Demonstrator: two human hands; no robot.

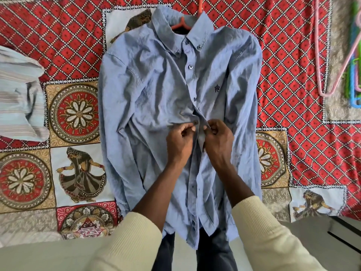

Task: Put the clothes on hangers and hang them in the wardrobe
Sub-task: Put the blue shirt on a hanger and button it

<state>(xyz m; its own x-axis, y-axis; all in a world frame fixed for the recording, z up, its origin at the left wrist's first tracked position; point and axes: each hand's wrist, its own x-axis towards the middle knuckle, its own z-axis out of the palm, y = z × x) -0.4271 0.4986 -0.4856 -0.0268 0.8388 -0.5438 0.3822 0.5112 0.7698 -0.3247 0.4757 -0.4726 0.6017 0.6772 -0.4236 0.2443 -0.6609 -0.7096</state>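
A patterned bedspread (74, 55) in red, cream and gold covers the bed in front of me. Flat on it, collar away from me, lies the blue shirt (156, 90), its hem hanging over the near edge of the bed. An orange hanger (180, 25) sits inside the collar, its neck poking out past the top. A striped shirt (17, 94) is bunched at the left edge of the bedspread, well apart from the blue one. At the far right, a pile of spare hangers (349, 61) in pink, green and blue rests on the spread. My 2 cream sleeves (127, 241) reach in from below. My left hand (180, 138) pinches the left edge of the placket at mid-chest, fingers curled on the cloth beside a button (195, 122). My right hand (217, 135) pinches the opposite edge, just beside the left. 4 buttons above are fastened.
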